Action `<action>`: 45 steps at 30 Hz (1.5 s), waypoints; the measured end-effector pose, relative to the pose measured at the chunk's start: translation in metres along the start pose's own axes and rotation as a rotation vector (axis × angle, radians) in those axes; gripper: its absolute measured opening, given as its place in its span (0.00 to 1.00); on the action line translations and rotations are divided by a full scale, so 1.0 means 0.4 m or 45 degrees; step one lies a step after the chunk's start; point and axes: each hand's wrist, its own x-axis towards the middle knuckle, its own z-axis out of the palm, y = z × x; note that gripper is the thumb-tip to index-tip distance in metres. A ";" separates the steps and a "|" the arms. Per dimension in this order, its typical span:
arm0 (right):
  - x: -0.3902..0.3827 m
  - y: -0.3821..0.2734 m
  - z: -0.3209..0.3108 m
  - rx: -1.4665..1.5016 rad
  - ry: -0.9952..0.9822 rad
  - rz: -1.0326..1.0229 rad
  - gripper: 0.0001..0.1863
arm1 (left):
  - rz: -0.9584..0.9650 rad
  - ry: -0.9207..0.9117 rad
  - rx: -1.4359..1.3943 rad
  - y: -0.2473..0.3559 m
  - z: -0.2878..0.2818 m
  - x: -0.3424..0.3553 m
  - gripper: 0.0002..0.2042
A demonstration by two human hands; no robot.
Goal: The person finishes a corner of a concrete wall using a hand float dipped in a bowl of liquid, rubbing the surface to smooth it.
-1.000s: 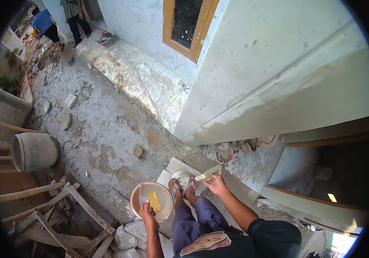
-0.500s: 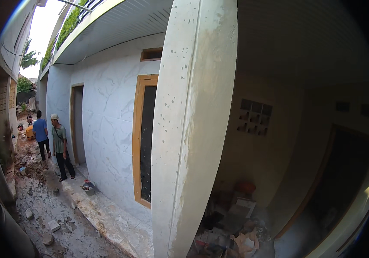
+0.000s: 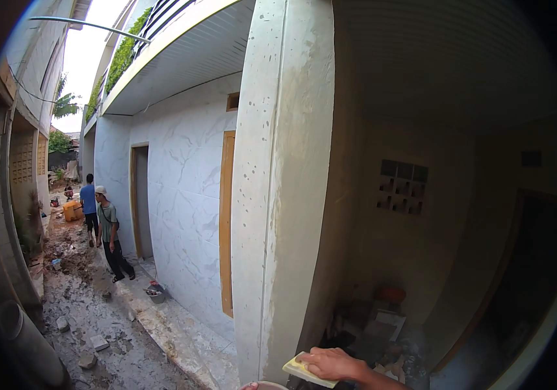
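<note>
My right hand [image 3: 330, 364] enters at the bottom edge, closed around a flat, pale-yellow plastic tool [image 3: 301, 370], just in front of the foot of a cream-painted pillar [image 3: 285, 182]. A small part of my left hand [image 3: 250, 386] shows at the rim of a pale bucket [image 3: 269, 384], which is mostly cut off by the frame's edge; its fingers appear to grip that rim. The pillar has grey spots and a vertical groove with rough patching along it.
Two people [image 3: 106, 227] stand along a muddy, rubble-strewn alley, near a yellow container [image 3: 73, 211]. A grey bucket [image 3: 155, 294] sits on a raised ledge beside a marble-patterned wall [image 3: 181, 195]. A barrel [image 3: 18, 328] stands at left; a dark cluttered room opens right.
My view has swung up from the ground to the pillar and alley. My hands, out of sight half a second ago, now show at the bottom edge with the tool and bucket.
</note>
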 end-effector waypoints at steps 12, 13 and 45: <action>0.135 -0.025 -1.048 0.157 2.052 -0.625 0.14 | -0.164 0.415 0.265 -0.024 -0.216 0.068 0.20; 0.154 -0.031 -1.132 0.206 2.098 -0.576 0.14 | -0.154 0.425 0.261 -0.008 -0.214 0.064 0.20; 0.335 0.125 -0.403 0.829 2.044 -0.349 0.11 | -0.012 0.503 -0.037 0.142 -0.305 0.031 0.17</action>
